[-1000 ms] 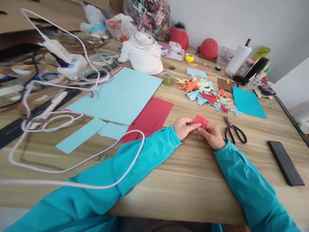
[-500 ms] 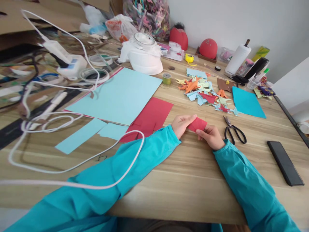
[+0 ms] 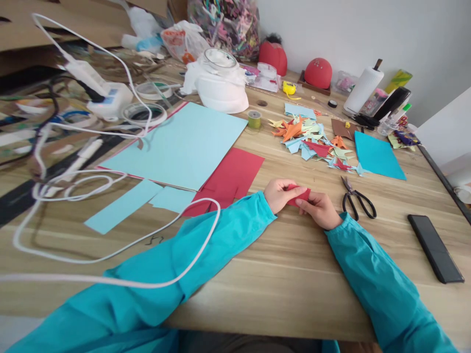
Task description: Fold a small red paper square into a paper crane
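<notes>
Both my hands meet over the wooden table point(image 3: 279, 274) and pinch a small folded piece of red paper point(image 3: 299, 196). My left hand point(image 3: 280, 194) grips its left end with thumb and fingers closed. My right hand point(image 3: 319, 209) holds the right end, fingers curled round it. Most of the paper is hidden between the fingers. Both arms wear teal sleeves. A red sheet point(image 3: 230, 179) lies just left of my hands, partly under a large light blue sheet point(image 3: 180, 147).
Black scissors point(image 3: 357, 198) lie right of my hands, a black phone point(image 3: 435, 248) further right. A pile of folded paper shapes point(image 3: 312, 139) and a teal sheet point(image 3: 377, 156) lie behind. White cable point(image 3: 110, 255) loops over the left side, with blue strips point(image 3: 123, 206), tape rolls and clutter.
The red paper, held up and showing a broad face a second ago, has been lowered and folded flatter between my fingers. Both hands stay in the same spot.
</notes>
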`<state>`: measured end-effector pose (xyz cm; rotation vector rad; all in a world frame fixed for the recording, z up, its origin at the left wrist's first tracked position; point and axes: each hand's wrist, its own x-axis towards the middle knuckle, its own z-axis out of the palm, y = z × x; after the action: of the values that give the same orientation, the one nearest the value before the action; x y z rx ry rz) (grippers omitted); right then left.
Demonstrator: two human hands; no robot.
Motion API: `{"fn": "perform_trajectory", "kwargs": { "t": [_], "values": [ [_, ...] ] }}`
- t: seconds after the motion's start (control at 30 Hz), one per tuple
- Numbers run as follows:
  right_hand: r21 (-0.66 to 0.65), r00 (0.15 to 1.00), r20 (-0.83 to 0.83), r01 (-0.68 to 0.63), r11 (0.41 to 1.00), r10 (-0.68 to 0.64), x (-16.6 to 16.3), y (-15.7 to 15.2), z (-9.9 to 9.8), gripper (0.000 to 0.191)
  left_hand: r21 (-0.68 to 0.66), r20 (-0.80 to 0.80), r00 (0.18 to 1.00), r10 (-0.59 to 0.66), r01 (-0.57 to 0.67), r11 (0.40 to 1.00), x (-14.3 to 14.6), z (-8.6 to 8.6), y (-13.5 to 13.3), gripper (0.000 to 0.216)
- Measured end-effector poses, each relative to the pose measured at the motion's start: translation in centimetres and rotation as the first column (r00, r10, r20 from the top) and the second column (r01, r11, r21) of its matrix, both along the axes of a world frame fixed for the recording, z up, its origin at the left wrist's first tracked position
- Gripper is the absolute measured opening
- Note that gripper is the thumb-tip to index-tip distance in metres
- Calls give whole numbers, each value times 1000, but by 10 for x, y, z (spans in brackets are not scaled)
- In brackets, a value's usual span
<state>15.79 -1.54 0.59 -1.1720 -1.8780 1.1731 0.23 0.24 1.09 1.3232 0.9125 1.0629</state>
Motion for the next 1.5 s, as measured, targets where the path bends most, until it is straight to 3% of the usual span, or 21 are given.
{"fn": "perform_trajectory", "kwargs": {
  "t": [0.4, 0.5, 0.63, 0.73, 0.87, 1.03, 1.23, 1.4, 1.5],
  "values": [
    [-13, 1000, -25, 11, 1000, -11, -2, -1, -1, 41, -86, 138, 990, -14, 27, 996, -1, -2, 1, 44],
    [2, 991, -69, 112, 994, -112, -3, 0, 0, 40, -108, 187, 978, 86, -67, 992, 2, -10, 6, 46],
    [33, 940, -140, 318, 948, -310, -3, 1, 0, 38, -246, 375, 886, 275, -191, 950, 4, -16, 14, 36],
    [63, 910, -155, 398, 915, -385, -4, 2, 1, 37, -268, 393, 855, 337, -245, 932, 4, -15, 15, 33],
    [113, 903, -144, 421, 900, -405, -5, 0, -1, 34, -194, 311, 928, 205, -149, 970, 4, -8, 7, 32],
    [213, 917, -105, 399, 892, -385, -4, -2, -8, 26, -114, 311, 944, 106, -74, 991, 6, -1, 1, 40],
    [322, 942, -8, 319, 891, -334, -4, -4, -9, 29, -111, 341, 933, 116, -83, 990, 5, -3, 3, 37],
    [272, 946, -70, 324, 906, -317, -6, -6, -5, 31, -142, 348, 924, 159, -116, 983, 6, -14, 9, 23],
    [211, 917, -165, 392, 895, -363, -6, -5, -5, 34, -147, 308, 932, 191, -152, 977, 5, -18, 12, 20]
  ]
}}
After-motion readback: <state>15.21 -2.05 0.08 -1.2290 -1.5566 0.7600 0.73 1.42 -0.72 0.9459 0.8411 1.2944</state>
